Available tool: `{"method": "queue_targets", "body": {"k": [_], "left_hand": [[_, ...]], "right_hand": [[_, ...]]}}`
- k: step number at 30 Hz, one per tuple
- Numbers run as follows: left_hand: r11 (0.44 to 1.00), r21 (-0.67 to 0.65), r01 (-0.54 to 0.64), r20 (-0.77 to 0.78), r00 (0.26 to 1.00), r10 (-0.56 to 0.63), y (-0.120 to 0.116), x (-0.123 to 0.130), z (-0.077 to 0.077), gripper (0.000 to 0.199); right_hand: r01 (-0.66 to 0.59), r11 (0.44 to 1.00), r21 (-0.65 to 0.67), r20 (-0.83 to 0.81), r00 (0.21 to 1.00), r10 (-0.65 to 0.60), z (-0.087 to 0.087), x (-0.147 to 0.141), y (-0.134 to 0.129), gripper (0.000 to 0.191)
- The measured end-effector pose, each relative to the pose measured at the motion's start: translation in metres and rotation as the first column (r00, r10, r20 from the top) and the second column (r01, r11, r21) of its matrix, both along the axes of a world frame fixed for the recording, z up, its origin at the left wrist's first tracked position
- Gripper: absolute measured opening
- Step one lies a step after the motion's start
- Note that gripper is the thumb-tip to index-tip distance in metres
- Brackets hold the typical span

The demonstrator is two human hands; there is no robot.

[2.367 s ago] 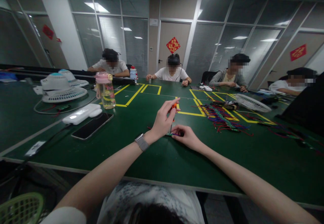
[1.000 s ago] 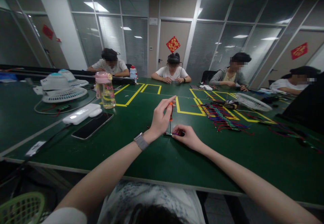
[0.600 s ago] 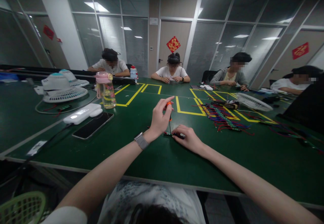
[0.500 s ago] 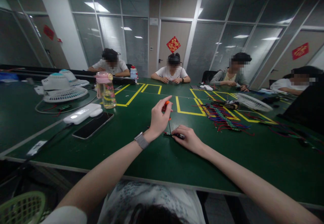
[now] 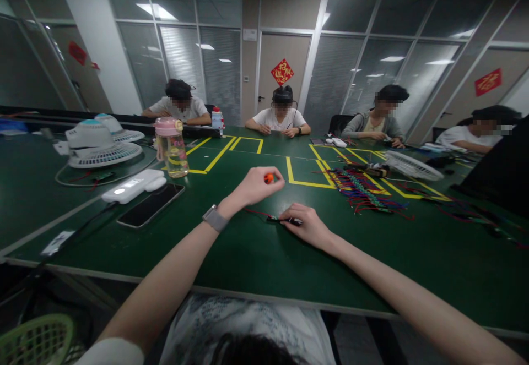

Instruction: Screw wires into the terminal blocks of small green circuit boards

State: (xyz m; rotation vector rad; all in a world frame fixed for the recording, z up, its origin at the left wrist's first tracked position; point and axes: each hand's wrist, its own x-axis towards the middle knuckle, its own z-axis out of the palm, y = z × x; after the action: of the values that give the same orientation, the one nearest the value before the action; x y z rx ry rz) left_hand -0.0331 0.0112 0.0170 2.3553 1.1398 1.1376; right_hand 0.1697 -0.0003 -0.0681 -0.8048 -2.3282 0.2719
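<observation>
A screwdriver with an orange handle [image 5: 269,178] is inside the curled fingers of my left hand [image 5: 254,188], which hovers over the table. Most of the tool is hidden by the hand, and its shaft does not show. Below and nearer to me, my right hand [image 5: 308,224] rests on the table with thumb and fingers pinched on a small circuit board [image 5: 273,219]. A thin red wire [image 5: 256,211] runs left from the board. Something dark lies under the right fingers, too covered to make out.
Wired circuit boards [image 5: 363,191] lie in a row at the right. A phone [image 5: 152,205], a white power strip [image 5: 133,186], a pink-lidded bottle [image 5: 171,147] and white fans [image 5: 103,153] stand left. Yellow tape [image 5: 312,184] marks the green table; several people sit opposite.
My left hand has moved back from the circuit board with the screwdriver, and the shaft that reached down to the board no longer shows. My right hand has stayed in place.
</observation>
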Motion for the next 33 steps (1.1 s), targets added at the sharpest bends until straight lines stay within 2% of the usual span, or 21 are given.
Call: {"method": "queue_targets", "body": {"k": [2, 5, 9, 16, 24, 29, 33], "left_hand": [[0.977, -0.19, 0.099, -0.313, 0.937, -0.155, 0.002, -0.003, -0.005, 0.023], [0.966, -0.255, 0.048, -0.539, 0.822, -0.183, 0.005, -0.001, -0.02, 0.03], [0.973, -0.232, -0.005, -0.576, 0.807, -0.133, 0.004, 0.008, -0.032, 0.018], [0.983, -0.181, -0.011, -0.591, 0.8, -0.1, -0.001, 0.011, -0.028, 0.019], [0.981, -0.193, 0.003, -0.576, 0.809, -0.115, 0.003, 0.009, -0.03, 0.02], [0.978, -0.21, 0.005, -0.58, 0.805, -0.128, 0.002, 0.009, -0.029, 0.023], [0.986, -0.167, 0.001, -0.619, 0.779, -0.106, -0.002, 0.012, -0.026, 0.022]], "right_hand": [[0.008, 1.0, -0.01, -0.005, 1.0, -0.009, 0.0, 0.0, 0.001, 0.013], [0.009, 1.0, -0.018, 0.006, 1.0, -0.008, 0.001, 0.001, 0.002, 0.013], [0.02, 0.999, -0.026, -0.004, 1.0, -0.02, 0.001, 0.003, 0.005, 0.013], [0.09, 0.993, -0.076, -0.034, 0.995, -0.093, 0.001, 0.002, 0.006, 0.009], [0.053, 0.998, -0.044, -0.038, 0.998, -0.054, 0.0, 0.001, 0.006, 0.011], [0.072, 0.984, -0.163, -0.093, 0.992, -0.088, 0.001, -0.002, 0.008, 0.008], [0.105, 0.971, -0.217, -0.089, 0.988, -0.127, 0.004, -0.004, 0.007, 0.009]]}}
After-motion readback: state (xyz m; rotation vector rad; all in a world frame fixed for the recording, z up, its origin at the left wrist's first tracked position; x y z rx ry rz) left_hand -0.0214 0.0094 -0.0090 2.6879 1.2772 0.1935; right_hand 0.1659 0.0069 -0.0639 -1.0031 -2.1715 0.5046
